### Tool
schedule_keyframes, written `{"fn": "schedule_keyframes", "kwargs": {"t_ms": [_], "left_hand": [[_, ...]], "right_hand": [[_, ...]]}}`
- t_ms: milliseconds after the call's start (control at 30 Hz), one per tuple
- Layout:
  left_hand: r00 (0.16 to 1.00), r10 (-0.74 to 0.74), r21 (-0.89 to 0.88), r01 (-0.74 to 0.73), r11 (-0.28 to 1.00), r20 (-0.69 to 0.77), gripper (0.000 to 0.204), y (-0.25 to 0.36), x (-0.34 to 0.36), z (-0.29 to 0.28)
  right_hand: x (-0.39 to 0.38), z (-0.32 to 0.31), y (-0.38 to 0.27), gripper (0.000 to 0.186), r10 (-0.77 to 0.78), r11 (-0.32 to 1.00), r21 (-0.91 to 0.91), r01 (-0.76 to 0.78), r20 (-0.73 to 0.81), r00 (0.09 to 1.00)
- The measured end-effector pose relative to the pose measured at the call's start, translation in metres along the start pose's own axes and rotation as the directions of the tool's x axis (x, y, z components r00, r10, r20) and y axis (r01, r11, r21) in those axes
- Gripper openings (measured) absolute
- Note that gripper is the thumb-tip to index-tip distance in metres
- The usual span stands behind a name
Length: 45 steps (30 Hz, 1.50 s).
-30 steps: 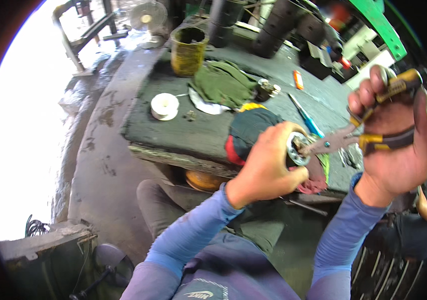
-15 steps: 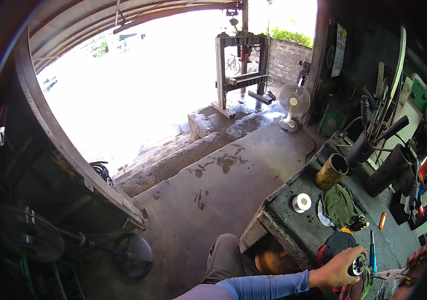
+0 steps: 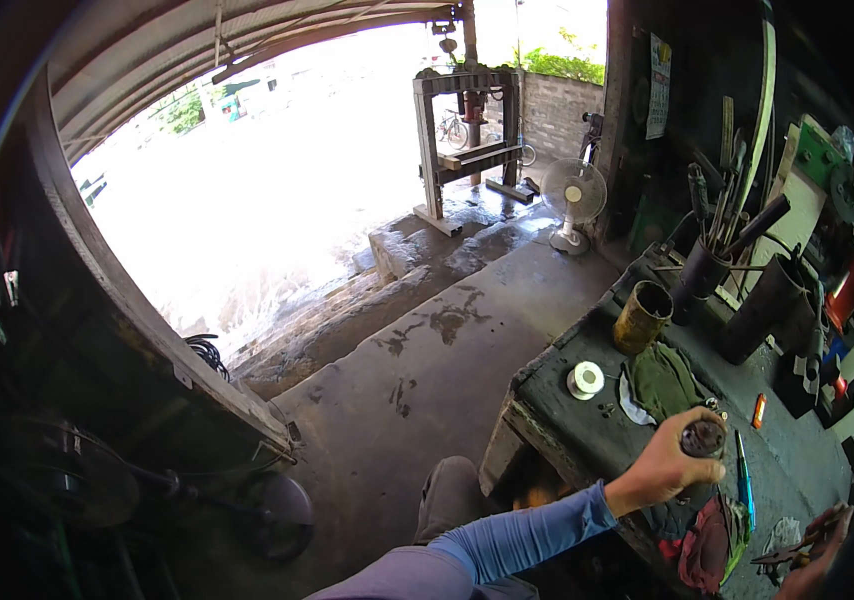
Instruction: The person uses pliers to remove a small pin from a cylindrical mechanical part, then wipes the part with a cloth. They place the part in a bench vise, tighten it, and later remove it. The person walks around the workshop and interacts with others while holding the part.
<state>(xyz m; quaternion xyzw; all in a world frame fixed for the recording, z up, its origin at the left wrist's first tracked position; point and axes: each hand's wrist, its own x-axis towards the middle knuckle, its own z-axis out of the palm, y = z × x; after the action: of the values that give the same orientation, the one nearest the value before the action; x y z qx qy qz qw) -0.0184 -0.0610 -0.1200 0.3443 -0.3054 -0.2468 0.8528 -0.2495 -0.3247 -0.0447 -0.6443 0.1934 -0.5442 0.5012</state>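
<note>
My left hand (image 3: 659,462) grips a dark cylindrical metal part (image 3: 702,438) above the workbench (image 3: 574,435); its round end faces up. At the right edge, partly cut off, my right hand (image 3: 825,548) holds pliers (image 3: 787,557), apart from that part. Under and beside the left hand lie a dark red cloth (image 3: 702,548) and a blue-handled tool (image 3: 745,480). Farther back are a green cloth (image 3: 659,385), a white spool (image 3: 585,380), a yellow grimy can (image 3: 642,315) and a small orange object (image 3: 759,410).
Upright containers of rods (image 3: 702,275) and tools crowd the bench's back. Beyond, a standing fan (image 3: 572,190) and a metal press frame (image 3: 425,140) stand by the bright doorway and concrete steps (image 3: 387,305). A wheeled item (image 3: 282,512) sits at the lower left.
The view has swung up toward the doorway. The pliers have pulled out of the cylinder toward the lower right, and my left hand has lifted slightly with the part.
</note>
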Motion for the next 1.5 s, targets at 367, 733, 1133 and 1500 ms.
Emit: {"fn": "schedule_keyframes", "kwargs": {"t_ms": [367, 733, 1133, 1500], "left_hand": [[0.999, 0.043, 0.309, -0.038, 0.95, -0.011, 0.051, 0.04, -0.011, 0.01], [0.991, 0.098, 0.539, -0.13, 0.832, 0.089, 0.047, 0.032, -0.014, 0.018], [0.954, 0.227, 0.689, -0.298, 0.661, 0.195, 0.05, 0.018, -0.023, 0.012], [0.95, 0.233, 0.742, -0.309, 0.594, 0.209, 0.048, 0.012, -0.03, 0.014]], "right_hand": [[-0.038, 0.041, 0.026, 0.016, -0.001, 1.0, 0.026, -0.001, 0.088, 0.996], [-0.05, 0.065, 0.019, 0.02, 0.062, 0.998, -0.027, -0.06, 0.085, 0.994], [-0.038, 0.082, -0.005, 0.027, -0.026, 0.939, -0.337, 0.071, 0.136, 0.99], [0.0, 0.078, 0.053, 0.043, 0.107, 0.425, -0.818, 0.388, 0.471, 0.876]]}}
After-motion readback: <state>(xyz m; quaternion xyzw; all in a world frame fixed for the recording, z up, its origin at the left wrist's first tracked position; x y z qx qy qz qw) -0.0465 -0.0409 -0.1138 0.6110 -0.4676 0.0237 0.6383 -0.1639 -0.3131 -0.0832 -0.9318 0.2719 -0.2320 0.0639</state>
